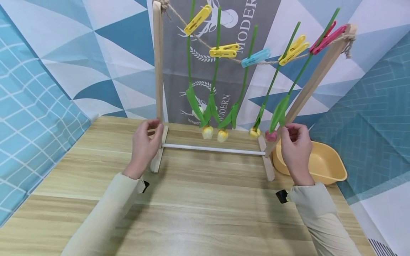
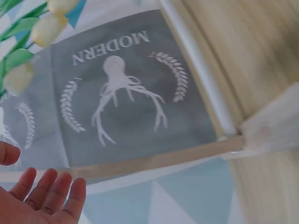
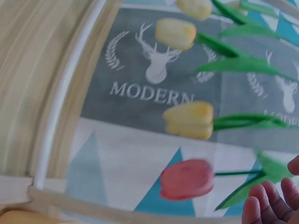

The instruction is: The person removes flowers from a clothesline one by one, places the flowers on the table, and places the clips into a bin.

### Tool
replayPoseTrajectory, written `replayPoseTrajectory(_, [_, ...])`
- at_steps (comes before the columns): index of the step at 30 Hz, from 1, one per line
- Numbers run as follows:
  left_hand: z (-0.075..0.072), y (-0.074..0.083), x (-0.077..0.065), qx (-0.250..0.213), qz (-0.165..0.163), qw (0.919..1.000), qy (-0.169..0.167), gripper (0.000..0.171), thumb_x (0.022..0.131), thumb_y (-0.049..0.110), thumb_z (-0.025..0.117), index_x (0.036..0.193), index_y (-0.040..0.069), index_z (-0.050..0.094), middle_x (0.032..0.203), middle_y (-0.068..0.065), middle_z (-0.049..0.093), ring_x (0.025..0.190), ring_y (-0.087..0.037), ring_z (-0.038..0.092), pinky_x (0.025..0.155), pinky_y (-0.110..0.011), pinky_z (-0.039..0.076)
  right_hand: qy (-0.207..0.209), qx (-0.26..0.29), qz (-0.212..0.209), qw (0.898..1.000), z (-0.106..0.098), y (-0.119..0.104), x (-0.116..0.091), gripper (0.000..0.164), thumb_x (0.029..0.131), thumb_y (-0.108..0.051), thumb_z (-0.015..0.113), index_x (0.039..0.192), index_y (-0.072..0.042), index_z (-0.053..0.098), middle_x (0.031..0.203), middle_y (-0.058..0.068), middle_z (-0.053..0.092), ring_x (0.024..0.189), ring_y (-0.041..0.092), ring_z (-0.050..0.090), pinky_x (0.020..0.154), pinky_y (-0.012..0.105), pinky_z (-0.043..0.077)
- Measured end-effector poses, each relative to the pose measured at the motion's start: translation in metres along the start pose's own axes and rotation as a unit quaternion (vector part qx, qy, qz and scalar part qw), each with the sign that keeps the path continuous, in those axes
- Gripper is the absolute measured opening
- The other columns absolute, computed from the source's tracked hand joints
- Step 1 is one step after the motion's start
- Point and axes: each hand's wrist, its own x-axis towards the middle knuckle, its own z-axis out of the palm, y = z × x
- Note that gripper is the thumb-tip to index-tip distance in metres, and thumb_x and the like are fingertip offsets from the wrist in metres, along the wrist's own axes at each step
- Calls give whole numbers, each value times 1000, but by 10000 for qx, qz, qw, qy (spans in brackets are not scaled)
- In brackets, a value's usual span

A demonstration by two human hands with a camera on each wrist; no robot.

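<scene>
Both hands are at the posts of a wooden frame. My left hand (image 1: 144, 145) is beside the left post (image 1: 158, 71), thumb apart from its relaxed fingers (image 2: 49, 191), holding nothing. My right hand (image 1: 296, 149) is near the right post (image 1: 315, 81) with loosely bent fingers (image 3: 266, 205); whether it touches the post I cannot tell. Several artificial tulips hang head down between the posts, among them a pink tulip (image 3: 187, 179) and a pale yellow tulip (image 3: 189, 120). Yellow clothespins (image 1: 224, 51), a blue clothespin (image 1: 256, 57) and a pink clothespin (image 1: 328, 39) clip the stems to a twine (image 1: 205, 43).
A white rod (image 1: 213, 148) joins the frame's feet low above the wooden tabletop (image 1: 205, 213). Behind the right post sits an orange-yellow basin (image 1: 330, 161). Patterned cloth (image 1: 125, 46) covers the wall behind, with grey panels lettered MODERN.
</scene>
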Motion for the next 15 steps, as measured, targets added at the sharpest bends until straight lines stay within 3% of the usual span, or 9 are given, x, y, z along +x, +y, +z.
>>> replayPoseTrajectory(9, [2,32,10,-419,306,9986,-95,31,94,24,54,113,0,57,106,-13,63,98,-22,59,84,-38,50,-513,520,-460,9963,12,-33,-3,25,94,-20,53,108,0,58,81,-11,53,69,2,51,62,14,41])
replayPoseTrajectory(15, [4,52,22,-620,470,9968,-191,28,94,23,54,111,0,58,105,-13,63,96,-21,59,84,-38,50,-712,613,-826,9921,18,-56,-2,26,94,-19,54,110,0,59,88,1,58,74,4,50,66,14,41])
